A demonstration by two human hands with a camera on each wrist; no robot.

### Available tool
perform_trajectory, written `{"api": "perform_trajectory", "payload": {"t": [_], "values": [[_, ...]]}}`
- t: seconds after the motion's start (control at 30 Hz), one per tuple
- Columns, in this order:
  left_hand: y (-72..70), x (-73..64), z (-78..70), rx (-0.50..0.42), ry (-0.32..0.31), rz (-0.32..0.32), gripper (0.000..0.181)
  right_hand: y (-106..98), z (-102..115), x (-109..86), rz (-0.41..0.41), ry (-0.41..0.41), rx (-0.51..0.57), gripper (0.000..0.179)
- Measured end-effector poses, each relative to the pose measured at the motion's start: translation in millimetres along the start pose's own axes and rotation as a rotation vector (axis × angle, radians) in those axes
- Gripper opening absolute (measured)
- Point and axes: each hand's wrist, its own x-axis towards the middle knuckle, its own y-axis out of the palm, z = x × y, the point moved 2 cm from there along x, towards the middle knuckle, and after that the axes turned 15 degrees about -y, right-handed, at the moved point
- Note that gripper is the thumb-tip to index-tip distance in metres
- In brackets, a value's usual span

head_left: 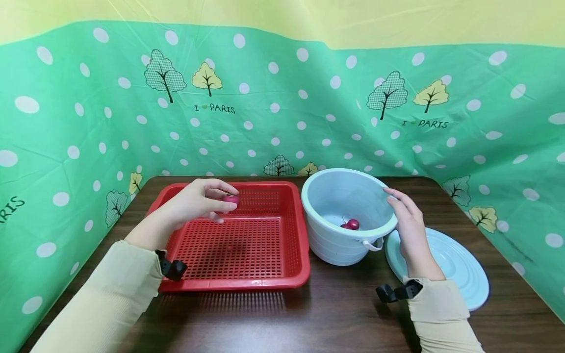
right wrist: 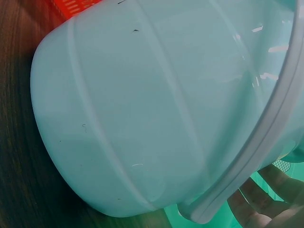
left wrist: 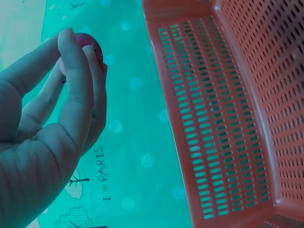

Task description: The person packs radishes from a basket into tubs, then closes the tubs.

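Observation:
Above the red basket point(head_left: 258, 283), my left hand point(head_left: 198, 201) pinches a red radish point(head_left: 230, 198) between its thumb and fingers. The left wrist view shows the same radish point(left wrist: 90, 45) at the fingertips, partly hidden by them. To the basket's right stands a light blue bucket point(head_left: 337, 247), with a few red radishes point(head_left: 352, 224) visible inside. My right hand point(head_left: 408, 225) grips the bucket's rim at its right side. Part of that hand's fingers point(right wrist: 280, 190) shows past the rim in the right wrist view.
A round light blue lid point(head_left: 459, 269) lies on the dark wooden table point(head_left: 344, 314), partly behind my right hand. The bucket's white handle point(head_left: 372, 244) hangs at its front. A green dotted cloth point(head_left: 273, 127) surrounds the table at the back and sides.

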Motion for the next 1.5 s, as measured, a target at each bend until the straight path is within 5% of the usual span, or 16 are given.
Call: {"api": "perform_trajectory", "payload": {"t": [0.6,1.5], "values": [[16.6,4.2,-8.0,-0.086,0.069,-0.042,0.043,1,0,0.4,0.000,0.013,0.010,0.047],[53.3,1.5,-27.1,-0.233,0.178,0.033,0.038,1,0,1.0,0.002,0.009,-0.006,0.047]]}}
